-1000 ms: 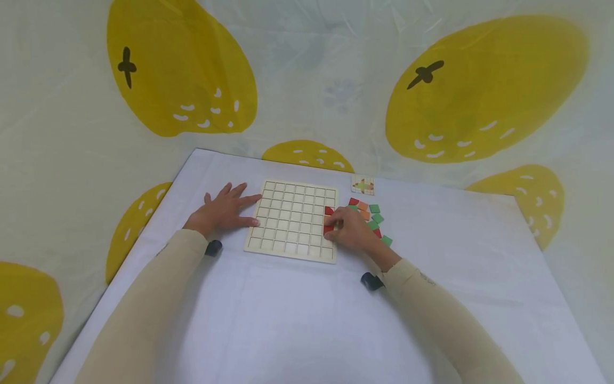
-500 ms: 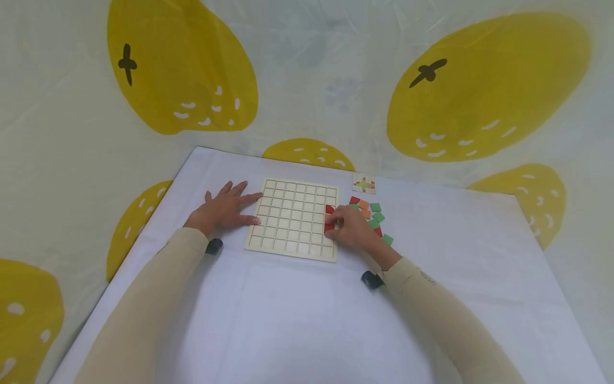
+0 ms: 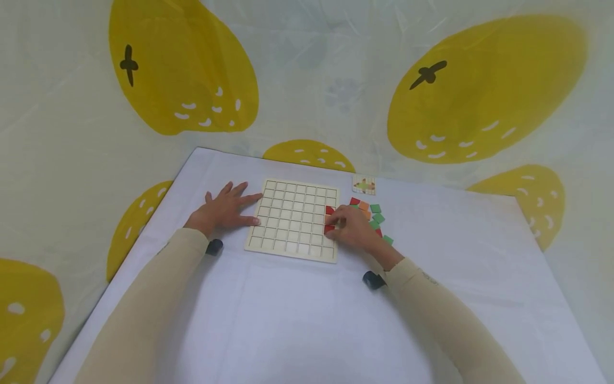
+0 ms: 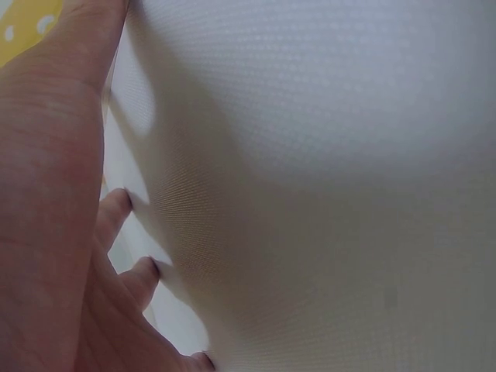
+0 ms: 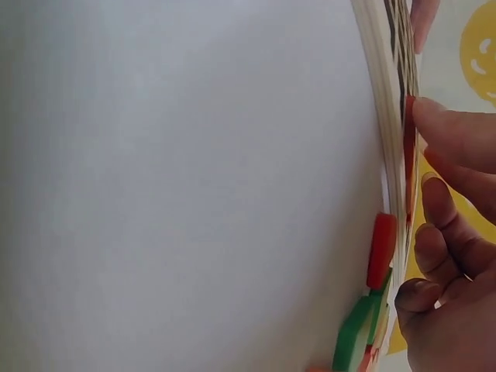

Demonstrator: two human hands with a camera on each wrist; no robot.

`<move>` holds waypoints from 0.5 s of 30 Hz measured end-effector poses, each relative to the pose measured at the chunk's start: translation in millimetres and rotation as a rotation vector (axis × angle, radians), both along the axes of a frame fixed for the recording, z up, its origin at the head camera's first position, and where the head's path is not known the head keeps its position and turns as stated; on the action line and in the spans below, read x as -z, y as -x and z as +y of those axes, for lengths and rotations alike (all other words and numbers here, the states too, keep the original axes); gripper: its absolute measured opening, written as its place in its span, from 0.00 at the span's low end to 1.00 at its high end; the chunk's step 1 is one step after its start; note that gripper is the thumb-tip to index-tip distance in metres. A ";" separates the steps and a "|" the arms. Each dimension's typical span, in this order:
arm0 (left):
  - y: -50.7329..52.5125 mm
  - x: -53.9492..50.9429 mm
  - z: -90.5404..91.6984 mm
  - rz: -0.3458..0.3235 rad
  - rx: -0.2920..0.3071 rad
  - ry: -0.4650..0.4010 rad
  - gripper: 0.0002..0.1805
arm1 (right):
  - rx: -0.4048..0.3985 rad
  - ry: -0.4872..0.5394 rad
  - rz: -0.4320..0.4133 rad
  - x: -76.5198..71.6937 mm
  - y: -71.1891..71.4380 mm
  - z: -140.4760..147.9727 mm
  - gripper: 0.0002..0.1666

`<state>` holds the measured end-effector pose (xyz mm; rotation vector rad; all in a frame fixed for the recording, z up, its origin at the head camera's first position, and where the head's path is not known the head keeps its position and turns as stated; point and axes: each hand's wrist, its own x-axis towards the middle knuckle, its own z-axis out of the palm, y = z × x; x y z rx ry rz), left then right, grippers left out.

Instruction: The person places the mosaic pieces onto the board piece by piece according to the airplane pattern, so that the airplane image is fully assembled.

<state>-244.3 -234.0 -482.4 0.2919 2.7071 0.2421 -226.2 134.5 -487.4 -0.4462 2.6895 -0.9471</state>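
A pale wooden grid board [image 3: 288, 213] lies on the white-covered table. My left hand [image 3: 225, 208] has its fingers spread, thumb and index fingertip touching the board's left edge. At the board's right column, my right hand [image 3: 352, 226] pinches a red tile [image 3: 328, 229] with thumb and index finger, its other fingers curled. The right wrist view shows my thumb against a red tile [image 5: 409, 128] seated in the board. Just above that hand sits another red tile [image 3: 330, 209], with an orange tile partly hidden by my fingers.
Loose green tiles [image 3: 378, 218], orange tiles [image 3: 363, 206] and red tiles [image 3: 354, 201] lie right of the board, partly covered by my right hand. A small picture card [image 3: 364, 184] lies behind them. A lemon-print cloth [image 3: 307, 80] hangs at the table's far edge.
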 end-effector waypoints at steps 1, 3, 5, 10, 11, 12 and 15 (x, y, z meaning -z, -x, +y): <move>0.3 0.2 0.0 0.000 -0.001 0.004 0.50 | 0.003 0.010 -0.003 -0.3 0.0 1.1 0.12; 0.9 0.9 -0.2 -0.002 -0.007 0.007 0.50 | 0.012 0.031 -0.014 -1.6 -0.2 3.0 0.10; 1.4 1.7 -0.4 -0.002 -0.014 0.009 0.50 | 0.015 0.038 -0.023 -1.9 0.0 4.2 0.08; 0.2 0.8 0.2 0.000 -0.009 0.002 0.50 | 0.009 0.036 -0.027 -1.8 0.5 4.6 0.08; -0.2 0.5 0.3 0.001 -0.007 0.001 0.50 | 0.007 0.036 -0.025 -1.9 0.6 4.4 0.08; -0.6 0.2 0.4 0.003 -0.005 -0.002 0.50 | 0.004 0.035 -0.023 -1.7 0.9 4.3 0.08; -1.3 -0.4 0.5 0.007 0.003 -0.003 0.49 | 0.000 0.039 -0.021 -0.6 1.5 4.4 0.09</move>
